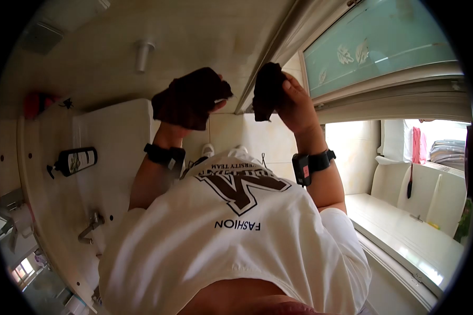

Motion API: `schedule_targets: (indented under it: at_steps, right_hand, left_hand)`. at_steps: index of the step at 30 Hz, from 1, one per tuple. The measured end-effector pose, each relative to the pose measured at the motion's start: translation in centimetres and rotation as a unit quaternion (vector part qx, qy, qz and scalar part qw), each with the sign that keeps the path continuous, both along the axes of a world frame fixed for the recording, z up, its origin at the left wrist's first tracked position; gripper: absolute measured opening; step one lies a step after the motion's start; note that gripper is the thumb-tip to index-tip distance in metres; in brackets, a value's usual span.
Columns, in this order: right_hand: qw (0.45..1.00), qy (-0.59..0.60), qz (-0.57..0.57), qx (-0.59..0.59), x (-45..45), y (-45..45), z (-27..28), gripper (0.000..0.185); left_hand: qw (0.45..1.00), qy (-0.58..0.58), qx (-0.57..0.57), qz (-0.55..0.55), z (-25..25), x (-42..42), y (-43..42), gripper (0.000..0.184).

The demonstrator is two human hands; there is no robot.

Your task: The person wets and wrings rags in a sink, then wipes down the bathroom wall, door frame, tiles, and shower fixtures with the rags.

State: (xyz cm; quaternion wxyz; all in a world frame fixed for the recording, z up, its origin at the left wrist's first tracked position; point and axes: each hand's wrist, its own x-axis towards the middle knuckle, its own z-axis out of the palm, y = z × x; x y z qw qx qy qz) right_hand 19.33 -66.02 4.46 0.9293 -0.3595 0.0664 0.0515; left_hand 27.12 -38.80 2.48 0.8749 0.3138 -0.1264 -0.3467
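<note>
Tiled floor; left hand mostly behind cloth

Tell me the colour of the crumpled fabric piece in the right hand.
The crumpled fabric piece is dark brown, almost black, best seen in the head view.

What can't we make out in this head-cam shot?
Head view, all:
Left hand: mostly hidden behind dark brown cloth.
White short-sleeved T-shirt: upper lettering partly lost in folds.
Black pump bottle: label too small.
Red-and-black object: too dark to identify.
</note>
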Motion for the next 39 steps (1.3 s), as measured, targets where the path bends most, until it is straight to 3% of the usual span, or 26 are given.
schedule_targets:
  at_steps: [1,2,3,5,7,13,15,17,19,23,25,27,30,31,33,37,39]
  right_hand:
    - [1.000,0.001,0.007,0.009,0.0,0.2,0.2,0.034]
    - [1.000,-0.006,0.003,0.003,0.0,0.7,0.9,0.033]
    - [1.000,-0.002,0.024,0.008,0.3,0.8,1.2,0.033]
    - [0.999,-0.033,0.015,-0.002,0.7,2.1,2.0,0.035]
    - [0.999,-0.035,0.030,-0.009,1.0,2.9,2.3,0.036]
    - [0.995,-0.093,0.014,0.021,1.9,5.4,2.9,0.034]
    - [0.997,-0.042,0.063,-0.030,1.9,5.2,2.0,0.030]
    - [0.995,-0.045,0.054,-0.074,1.6,5.5,2.7,0.027]
    - [0.991,-0.048,0.044,-0.119,1.5,5.5,2.6,0.025]
    - [0.971,-0.043,0.066,-0.226,1.5,4.9,1.3,0.024]
    - [0.953,-0.050,0.023,-0.297,1.6,5.0,2.4,0.021]
    - [0.946,-0.061,-0.013,-0.318,2.0,4.5,2.2,0.019]
    - [0.829,-0.104,-0.104,-0.539,2.5,2.3,1.5,0.020]
    - [0.829,-0.104,-0.104,-0.540,2.2,2.1,1.7,0.020]
    - [0.774,0.020,-0.065,-0.629,1.5,3.0,4.5,0.020]
    - [0.796,-0.062,-0.132,-0.587,1.7,2.4,2.5,0.023]
    - [0.867,-0.122,-0.166,-0.455,2.0,2.9,2.1,0.030]
  left_hand:
    - [0.994,-0.089,0.067,0.001,0.3,-0.2,-0.2,0.053]
    - [0.982,-0.126,0.122,0.075,0.3,-1.1,-0.7,0.047]
    - [0.982,-0.132,0.117,0.074,-0.4,-0.4,-0.8,0.047]
    - [0.989,0.064,-0.116,-0.068,-1.1,0.5,-0.6,0.032]
    - [0.989,0.071,-0.097,-0.083,-0.8,-0.3,-1.3,0.027]
    - [0.966,0.155,0.031,-0.205,0.9,-2.0,-1.9,0.043]
    - [0.967,0.176,0.041,-0.179,1.7,-1.6,-2.2,0.040]
    - [0.952,-0.068,0.283,-0.088,3.7,-1.5,-1.9,0.036]
    - [0.968,-0.035,0.241,-0.062,-0.3,-0.9,-1.3,0.037]
    - [0.985,0.047,0.168,-0.008,0.4,-0.6,-0.7,0.030]
    - [0.986,0.061,0.154,0.030,0.3,-0.3,-0.6,0.029]
    - [0.976,0.039,0.171,0.128,0.8,0.0,-0.2,0.031]
    - [0.974,0.034,0.156,0.161,0.6,1.0,1.1,0.031]
    - [0.975,0.026,0.146,0.164,0.6,1.2,1.5,0.031]
    - [0.973,0.016,0.163,0.161,0.4,1.3,2.2,0.031]
    - [0.982,0.019,0.133,0.131,1.1,0.5,2.3,0.032]
    - [0.983,0.020,0.124,0.132,1.3,0.4,2.1,0.033]
